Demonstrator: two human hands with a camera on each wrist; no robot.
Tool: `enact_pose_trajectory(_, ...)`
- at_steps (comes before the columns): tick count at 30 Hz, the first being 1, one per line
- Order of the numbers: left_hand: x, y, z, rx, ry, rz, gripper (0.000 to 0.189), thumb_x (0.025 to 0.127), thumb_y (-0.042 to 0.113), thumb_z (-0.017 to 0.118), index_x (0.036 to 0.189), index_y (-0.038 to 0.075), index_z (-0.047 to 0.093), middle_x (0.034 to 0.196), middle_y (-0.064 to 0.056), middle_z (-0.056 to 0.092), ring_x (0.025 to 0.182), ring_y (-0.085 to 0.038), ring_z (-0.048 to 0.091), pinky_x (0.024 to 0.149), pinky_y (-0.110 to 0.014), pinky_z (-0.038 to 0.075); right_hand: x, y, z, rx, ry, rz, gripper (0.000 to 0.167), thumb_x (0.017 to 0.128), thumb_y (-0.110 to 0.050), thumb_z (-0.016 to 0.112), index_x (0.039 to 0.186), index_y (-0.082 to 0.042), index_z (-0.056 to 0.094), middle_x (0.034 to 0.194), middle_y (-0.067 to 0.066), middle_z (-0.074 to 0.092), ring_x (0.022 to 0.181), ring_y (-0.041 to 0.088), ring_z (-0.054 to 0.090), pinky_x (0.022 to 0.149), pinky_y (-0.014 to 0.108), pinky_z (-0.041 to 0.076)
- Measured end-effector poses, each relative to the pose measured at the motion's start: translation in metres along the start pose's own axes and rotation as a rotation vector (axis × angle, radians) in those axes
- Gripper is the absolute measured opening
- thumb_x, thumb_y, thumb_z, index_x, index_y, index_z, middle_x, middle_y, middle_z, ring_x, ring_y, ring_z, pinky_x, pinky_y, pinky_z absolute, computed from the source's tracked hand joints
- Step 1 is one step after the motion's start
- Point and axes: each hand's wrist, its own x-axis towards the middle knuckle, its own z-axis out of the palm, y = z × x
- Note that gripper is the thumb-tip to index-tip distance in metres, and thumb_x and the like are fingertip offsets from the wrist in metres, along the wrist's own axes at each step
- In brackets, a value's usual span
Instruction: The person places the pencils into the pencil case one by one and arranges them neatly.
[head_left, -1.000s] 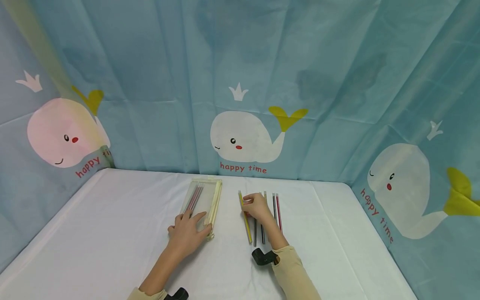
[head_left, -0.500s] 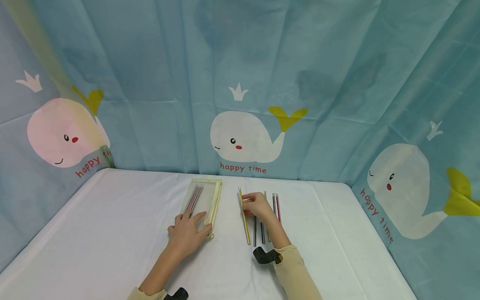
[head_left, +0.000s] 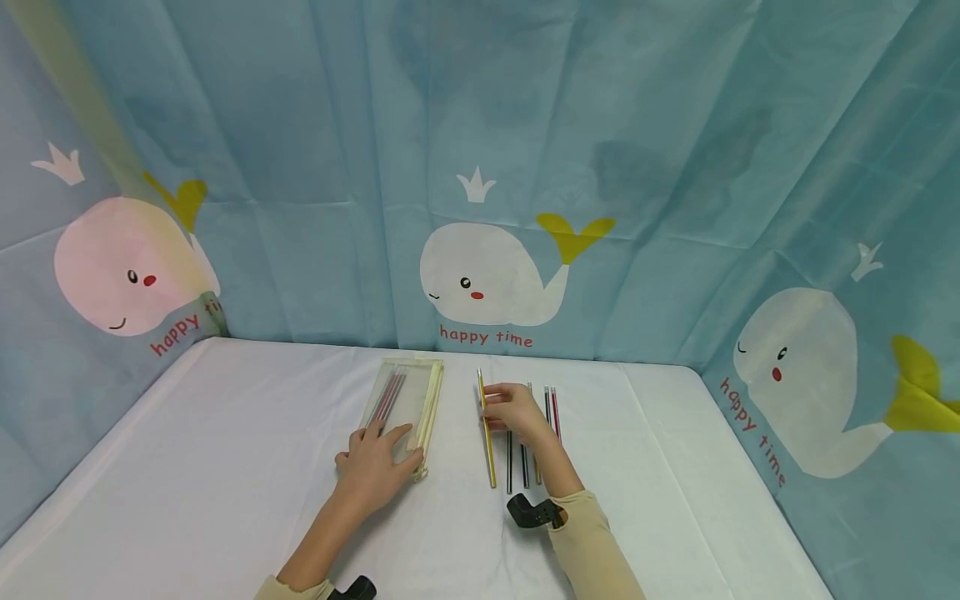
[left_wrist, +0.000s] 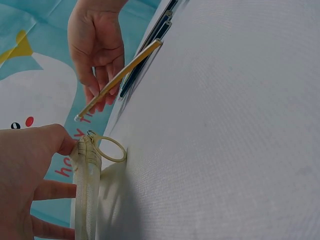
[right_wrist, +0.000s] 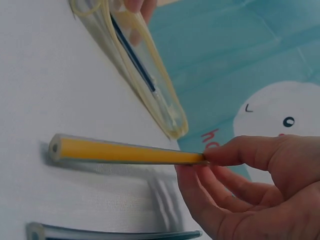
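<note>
My right hand (head_left: 512,410) pinches a yellow pencil (right_wrist: 115,150) between thumb and fingers. In the right wrist view the pencil's flat end points left, and a shadow falls under it on the cloth. To the left lies a clear pencil case (head_left: 415,396) with pale yellow zip edging. My left hand (head_left: 378,471) grips its near end, thumb at the zip corner, where a ring pull (left_wrist: 112,149) hangs. Several dark red pencils (head_left: 388,396) show through the clear side. Beside my right hand lie several dark pencils (head_left: 510,462), partly hidden by that hand and wrist.
A red pencil (head_left: 556,412) lies at the right of the loose row. White cloth (head_left: 187,467) covers the table. Blue curtains (head_left: 300,208) printed with whales stand behind and at both sides. Black wrist cameras (head_left: 531,511) sit by the sleeves.
My right hand has tilted the yellow pencil, its far end moving up and away in the head view, its near end shifting slightly left. My left hand and the pencil case have stayed put.
</note>
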Motion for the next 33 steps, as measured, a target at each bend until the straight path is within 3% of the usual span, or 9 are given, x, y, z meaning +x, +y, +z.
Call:
enact_pose_trajectory(22, 0.002, -0.001, 0.003, 0.004, -0.002, -0.003, 0.052, 0.101, 0.042, 0.063, 0.142, 0.011, 0.067, 0.151, -0.035, 0.048, 0.136, -0.064, 0.041, 0.090, -0.083, 0.037, 0.001, 0.002, 0.009, 0.127, -0.015, -0.040, 0.050, 0.094, 0.007, 0.068, 0.143, 0.006, 0.059, 0.122, 0.026, 0.069, 0.095, 0.024, 0.075, 0.083, 0.040, 0.064)
enact_pose_trajectory(33, 0.002, -0.001, 0.002, 0.002, 0.000, -0.008, 0.053, 0.100, 0.042, 0.062, 0.143, 0.011, 0.067, 0.151, -0.035, 0.048, 0.137, -0.063, 0.040, 0.091, -0.083, 0.037, 0.002, 0.003, 0.018, 0.161, 0.002, -0.064, 0.052, 0.092, 0.007, 0.072, 0.142, 0.008, 0.059, 0.120, 0.025, 0.069, 0.087, 0.018, 0.074, 0.083, 0.040, 0.064)
